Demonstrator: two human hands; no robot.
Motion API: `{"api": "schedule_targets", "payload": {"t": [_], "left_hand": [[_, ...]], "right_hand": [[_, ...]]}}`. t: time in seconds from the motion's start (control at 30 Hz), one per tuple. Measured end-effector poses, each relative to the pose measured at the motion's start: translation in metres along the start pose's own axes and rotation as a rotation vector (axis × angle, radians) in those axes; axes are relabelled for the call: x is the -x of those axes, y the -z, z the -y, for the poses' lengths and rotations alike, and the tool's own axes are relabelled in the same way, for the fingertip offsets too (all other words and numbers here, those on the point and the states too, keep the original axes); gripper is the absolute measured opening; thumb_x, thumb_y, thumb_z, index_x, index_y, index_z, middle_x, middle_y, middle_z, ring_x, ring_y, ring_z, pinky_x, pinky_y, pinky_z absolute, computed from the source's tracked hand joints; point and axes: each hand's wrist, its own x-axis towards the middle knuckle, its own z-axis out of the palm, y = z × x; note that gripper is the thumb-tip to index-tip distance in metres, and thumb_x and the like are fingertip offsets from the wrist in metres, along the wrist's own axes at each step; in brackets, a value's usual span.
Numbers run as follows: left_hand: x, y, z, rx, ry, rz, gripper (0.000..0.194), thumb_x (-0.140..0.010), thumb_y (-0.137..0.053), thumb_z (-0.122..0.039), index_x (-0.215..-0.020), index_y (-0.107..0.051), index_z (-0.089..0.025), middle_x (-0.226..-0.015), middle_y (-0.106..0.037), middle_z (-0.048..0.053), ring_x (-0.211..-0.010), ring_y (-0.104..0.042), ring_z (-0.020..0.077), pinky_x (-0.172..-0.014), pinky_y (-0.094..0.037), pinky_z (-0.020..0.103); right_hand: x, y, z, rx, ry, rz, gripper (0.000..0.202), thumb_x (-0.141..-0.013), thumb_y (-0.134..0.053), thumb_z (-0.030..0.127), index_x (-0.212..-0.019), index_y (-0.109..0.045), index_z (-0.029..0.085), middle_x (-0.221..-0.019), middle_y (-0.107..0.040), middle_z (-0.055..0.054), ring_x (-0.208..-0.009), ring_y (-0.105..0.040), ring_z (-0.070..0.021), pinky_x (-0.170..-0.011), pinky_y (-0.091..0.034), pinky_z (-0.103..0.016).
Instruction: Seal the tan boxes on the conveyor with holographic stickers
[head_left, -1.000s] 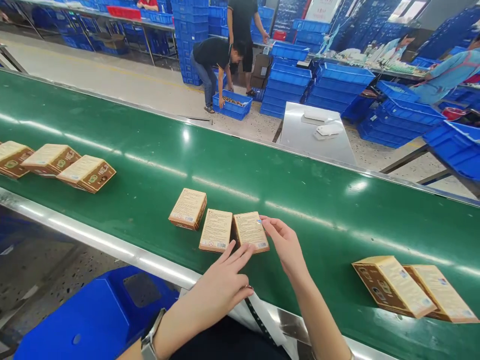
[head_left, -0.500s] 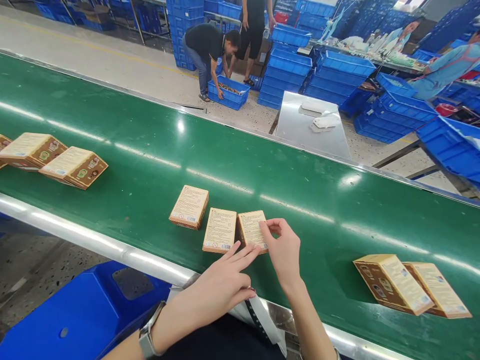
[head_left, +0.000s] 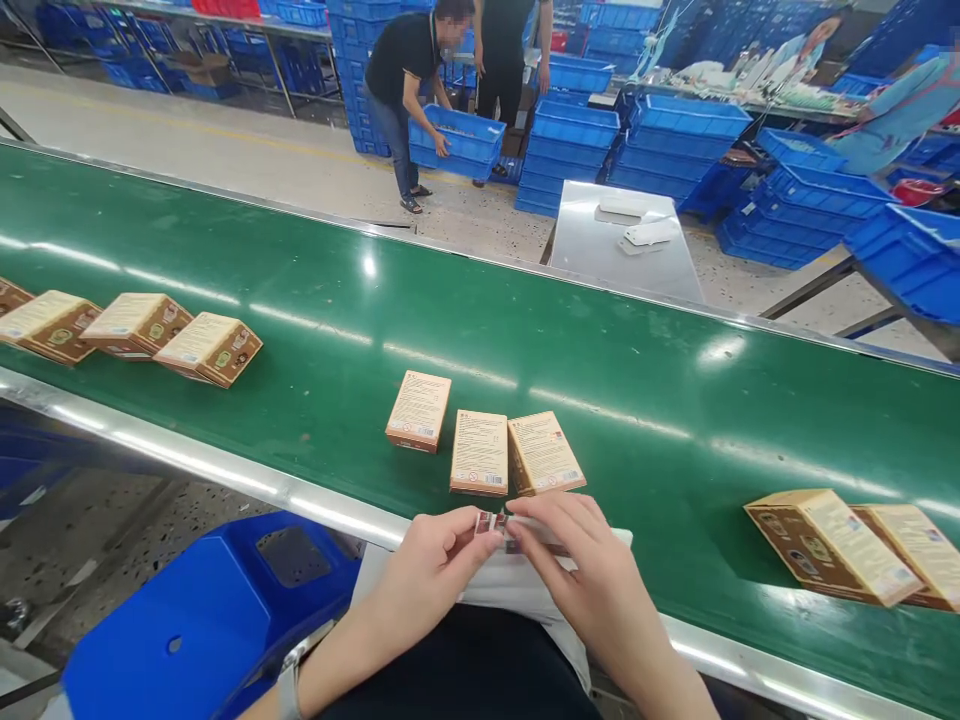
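Both hands meet at the belt's near edge, in front of three cream-and-brown cardboard boxes. My left hand pinches one end of a strip of small dark-red and clear stickers. My right hand has its thumb and fingers closed on the same strip, close to the left fingertips. Just beyond the fingers lies the right box, tilted, with a small coloured mark on its printed face. Beside it is the middle box, and farther left the third box. White backing sheet hangs below my hands.
The green conveyor belt carries more boxes at left and two leaning boxes at right. A blue plastic stool stands below left. Across the belt are a metal side table, stacked blue crates and a person lifting a crate.
My hands have left the right box and come together on the sticker strip nearer my body. The boxes appear farther right in view. The person opposite has raised the crate off the floor.
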Motion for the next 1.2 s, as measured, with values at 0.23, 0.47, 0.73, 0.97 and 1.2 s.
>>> {"api": "schedule_targets", "payload": {"t": [0.23, 0.47, 0.73, 0.97, 1.2], "left_hand": [[0.004, 0.015, 0.004, -0.164, 0.061, 0.093, 0.029, -0.100, -0.042, -0.036, -0.076, -0.047, -0.019, -0.067, -0.045, -0.005, -0.063, -0.037, 0.0117, -0.058, -0.027, 0.024], [0.001, 0.037, 0.018, -0.205, 0.052, 0.129, 0.034, -0.099, -0.045, -0.035, -0.070, -0.045, -0.018, -0.063, -0.040, -0.006, -0.059, -0.036, 0.0103, -0.055, -0.025, 0.024], [-0.005, 0.064, 0.026, -0.320, -0.241, 0.243, 0.020, -0.100, -0.049, -0.026, -0.088, -0.064, -0.020, -0.128, -0.065, 0.006, -0.103, -0.064, 0.0176, -0.087, -0.049, 0.026], [-0.017, 0.065, 0.039, -0.548, -0.427, 0.392, 0.019, -0.097, -0.052, -0.018, -0.082, -0.063, -0.019, -0.163, -0.029, 0.000, -0.119, -0.062, 0.0209, -0.093, -0.054, 0.031], [-0.021, 0.068, 0.039, -0.603, -0.499, 0.414, 0.020, -0.096, -0.052, -0.015, -0.079, -0.064, -0.018, -0.163, -0.030, 0.000, -0.108, -0.066, 0.0216, -0.089, -0.055, 0.034]], "right_hand": [[-0.007, -0.018, 0.005, 0.226, 0.142, 0.003, 0.015, -0.095, -0.052, 0.009, -0.097, -0.063, 0.019, -0.104, -0.072, -0.008, -0.103, -0.067, -0.0245, -0.101, -0.040, -0.047], [-0.011, -0.031, 0.010, -0.200, -0.317, 0.015, 0.012, -0.091, -0.060, 0.024, -0.082, -0.066, 0.024, -0.094, -0.064, -0.005, -0.086, -0.064, -0.0197, -0.072, -0.053, -0.030], [-0.029, -0.040, -0.006, -0.674, -0.884, -0.232, 0.029, -0.082, -0.071, 0.048, -0.090, -0.067, 0.019, -0.064, -0.064, 0.000, -0.045, -0.056, -0.0131, -0.041, -0.048, -0.025], [-0.045, -0.075, -0.004, -0.747, -1.023, -0.508, 0.038, -0.078, -0.076, 0.050, -0.089, -0.064, 0.016, -0.056, -0.065, 0.002, -0.035, -0.056, -0.0128, -0.033, -0.046, -0.022], [-0.046, -0.079, -0.008, -0.724, -1.045, -0.482, 0.041, -0.077, -0.075, 0.055, -0.089, -0.063, 0.017, -0.047, -0.059, 0.006, -0.031, -0.053, -0.0119, -0.030, -0.042, -0.020]]}}
